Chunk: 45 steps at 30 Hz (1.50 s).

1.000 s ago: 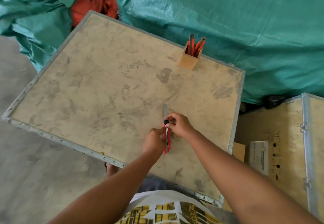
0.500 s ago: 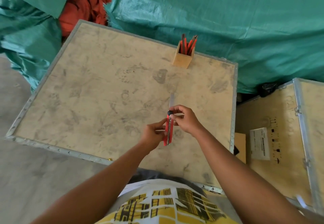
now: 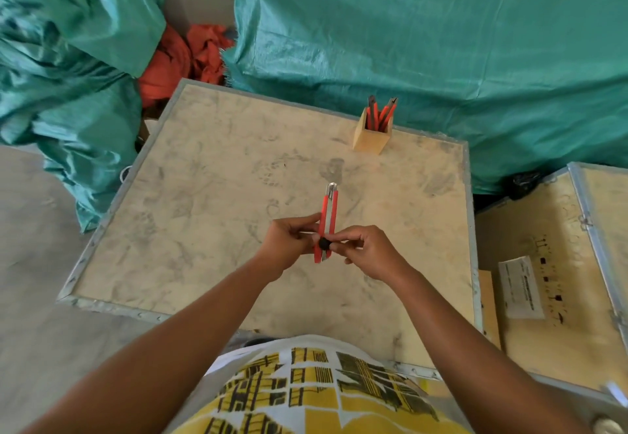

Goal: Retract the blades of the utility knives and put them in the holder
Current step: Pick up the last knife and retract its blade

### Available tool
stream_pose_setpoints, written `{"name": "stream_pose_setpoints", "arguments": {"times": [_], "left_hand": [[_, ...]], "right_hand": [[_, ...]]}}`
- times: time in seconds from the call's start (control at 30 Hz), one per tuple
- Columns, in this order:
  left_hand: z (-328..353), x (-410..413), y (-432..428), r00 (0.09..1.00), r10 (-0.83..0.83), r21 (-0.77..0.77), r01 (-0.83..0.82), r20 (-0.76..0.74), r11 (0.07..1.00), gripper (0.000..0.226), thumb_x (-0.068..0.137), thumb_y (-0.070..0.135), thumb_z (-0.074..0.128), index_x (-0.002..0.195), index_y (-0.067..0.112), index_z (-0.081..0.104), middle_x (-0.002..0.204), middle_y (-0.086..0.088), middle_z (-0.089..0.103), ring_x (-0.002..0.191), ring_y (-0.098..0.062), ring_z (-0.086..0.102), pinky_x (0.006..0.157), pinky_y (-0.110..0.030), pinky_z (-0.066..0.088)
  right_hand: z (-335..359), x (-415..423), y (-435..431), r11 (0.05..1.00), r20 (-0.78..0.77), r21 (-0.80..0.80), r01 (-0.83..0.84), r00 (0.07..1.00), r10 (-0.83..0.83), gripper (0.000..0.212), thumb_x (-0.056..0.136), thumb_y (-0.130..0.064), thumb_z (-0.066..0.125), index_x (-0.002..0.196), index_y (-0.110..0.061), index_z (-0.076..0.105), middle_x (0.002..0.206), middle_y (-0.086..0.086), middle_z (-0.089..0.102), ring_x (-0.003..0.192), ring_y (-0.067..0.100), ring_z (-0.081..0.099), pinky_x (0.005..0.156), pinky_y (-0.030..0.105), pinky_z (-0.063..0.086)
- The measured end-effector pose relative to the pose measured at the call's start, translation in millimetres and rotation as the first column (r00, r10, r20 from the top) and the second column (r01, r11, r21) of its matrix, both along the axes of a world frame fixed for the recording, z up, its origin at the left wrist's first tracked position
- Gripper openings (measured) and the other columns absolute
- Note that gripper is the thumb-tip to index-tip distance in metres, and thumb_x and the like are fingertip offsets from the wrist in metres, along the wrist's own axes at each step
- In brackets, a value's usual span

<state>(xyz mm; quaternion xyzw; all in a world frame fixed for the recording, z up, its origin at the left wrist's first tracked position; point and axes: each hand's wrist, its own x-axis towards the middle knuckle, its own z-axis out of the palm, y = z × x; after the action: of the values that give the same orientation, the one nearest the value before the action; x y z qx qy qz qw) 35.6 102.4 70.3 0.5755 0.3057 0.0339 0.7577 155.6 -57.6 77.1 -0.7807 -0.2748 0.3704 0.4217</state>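
A red utility knife (image 3: 328, 216) is held above the middle of a wooden crate top (image 3: 210, 216), its metal tip pointing away from me. My left hand (image 3: 289, 240) grips the knife body from the left. My right hand (image 3: 368, 250) pinches the black slider knob near the knife's lower end. No blade shows beyond the metal tip. A small wooden holder (image 3: 372, 136) stands near the crate's far edge with several red knives (image 3: 382, 112) upright in it.
Green tarpaulin (image 3: 441, 59) covers bundles behind and to the left of the crate. An orange cloth (image 3: 183, 59) lies between them. A second wooden crate (image 3: 557, 297) with a paper label sits to the right. Bare concrete floor is on the left.
The blade that stuck out past the knife's tip has drawn back into the body, as the black knob slid from the front end to the rear. The knife has been lifted off the crate top.
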Motion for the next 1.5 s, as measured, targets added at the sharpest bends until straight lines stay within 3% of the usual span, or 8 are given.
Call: {"name": "stream_pose_setpoints", "arguments": {"times": [0.2, 0.5, 0.73, 0.9, 1.03, 1.2, 1.33, 1.5], "left_hand": [[14, -5, 22, 0.999, -0.041, 0.024, 0.04, 0.013, 0.999, 0.045, 0.087, -0.016, 0.061, 0.131, -0.002, 0.06, 0.111, -0.022, 0.072, 0.085, -0.029, 0.074, 0.08, -0.037, 0.063], [32, -8, 31, 0.999, -0.037, -0.054, 0.039, 0.038, 0.998, 0.044, 0.084, -0.014, 0.066, 0.126, -0.001, 0.063, 0.101, -0.013, 0.075, 0.079, -0.02, 0.077, 0.075, -0.034, 0.064], [33, -13, 17, 1.0, 0.015, -0.133, -0.012, 0.02, 0.991, 0.037, 0.086, -0.012, 0.065, 0.122, -0.002, 0.067, 0.11, -0.021, 0.072, 0.081, -0.022, 0.077, 0.072, -0.03, 0.063], [39, -13, -2, 0.998, 0.067, -0.218, -0.061, 0.022, 0.974, 0.034, 0.086, -0.011, 0.065, 0.118, 0.0, 0.068, 0.098, -0.013, 0.077, 0.08, -0.024, 0.077, 0.076, -0.034, 0.063], [48, -12, -12, 0.994, 0.106, -0.233, -0.099, 0.02, 0.967, 0.032, 0.086, -0.012, 0.065, 0.116, -0.002, 0.068, 0.098, -0.014, 0.076, 0.078, -0.024, 0.077, 0.072, -0.031, 0.063], [52, -17, -20, 0.986, 0.161, -0.263, -0.148, 0.031, 0.953, 0.03, 0.087, -0.011, 0.064, 0.115, 0.0, 0.069, 0.091, -0.008, 0.079, 0.08, -0.024, 0.078, 0.072, -0.031, 0.063], [54, -19, -24, 0.982, 0.187, -0.276, -0.171, 0.033, 0.946, 0.031, 0.087, -0.011, 0.064, 0.115, -0.001, 0.068, 0.093, -0.01, 0.078, 0.081, -0.023, 0.077, 0.074, -0.032, 0.063], [57, -19, -21, 0.98, 0.192, -0.253, -0.174, 0.046, 0.952, 0.034, 0.087, -0.011, 0.063, 0.12, -0.003, 0.067, 0.107, -0.019, 0.074, 0.085, -0.026, 0.076, 0.076, -0.033, 0.064]], "right_hand": [[17, -19, 18, 1.0, 0.102, 0.013, -0.014, 0.995, 0.013, 0.027, 0.091, -0.013, 0.074, 0.112, -0.03, 0.077, 0.106, -0.009, 0.077, 0.076, 0.022, 0.071, 0.07, 0.037, 0.064], [34, -35, 23, 0.999, 0.284, 0.033, 0.013, 0.958, -0.022, 0.022, 0.089, -0.01, 0.074, 0.105, -0.026, 0.075, 0.104, -0.011, 0.074, 0.081, 0.007, 0.07, 0.066, 0.008, 0.048], [33, -42, 7, 0.992, 0.268, 0.119, 0.03, 0.961, -0.061, 0.034, 0.091, -0.013, 0.075, 0.119, -0.032, 0.073, 0.106, -0.011, 0.071, 0.079, 0.012, 0.071, 0.068, 0.024, 0.061], [40, -41, -2, 0.99, 0.296, 0.125, 0.059, 0.951, -0.094, 0.022, 0.085, -0.017, 0.08, 0.105, -0.026, 0.076, 0.097, -0.019, 0.072, 0.076, 0.013, 0.071, 0.066, 0.031, 0.062], [44, -42, -9, 0.984, 0.334, 0.165, 0.061, 0.936, -0.114, 0.016, 0.084, -0.019, 0.081, 0.098, -0.021, 0.073, 0.095, -0.015, 0.073, 0.071, 0.013, 0.069, 0.059, 0.025, 0.058], [47, -44, -15, 0.976, 0.319, 0.216, 0.025, 0.943, -0.095, 0.028, 0.087, -0.015, 0.079, 0.114, -0.022, 0.075, 0.101, -0.018, 0.071, 0.072, 0.005, 0.068, 0.062, 0.022, 0.06], [49, -44, -15, 0.975, 0.359, 0.213, 0.064, 0.923, -0.139, 0.019, 0.084, -0.019, 0.081, 0.102, -0.019, 0.075, 0.095, -0.017, 0.073, 0.067, 0.01, 0.068, 0.061, 0.013, 0.05], [50, -48, -12, 0.969, 0.357, 0.247, 0.026, 0.927, -0.116, 0.029, 0.087, -0.022, 0.079, 0.115, -0.023, 0.073, 0.103, -0.015, 0.072, 0.068, 0.013, 0.067, 0.062, 0.024, 0.06]]}}
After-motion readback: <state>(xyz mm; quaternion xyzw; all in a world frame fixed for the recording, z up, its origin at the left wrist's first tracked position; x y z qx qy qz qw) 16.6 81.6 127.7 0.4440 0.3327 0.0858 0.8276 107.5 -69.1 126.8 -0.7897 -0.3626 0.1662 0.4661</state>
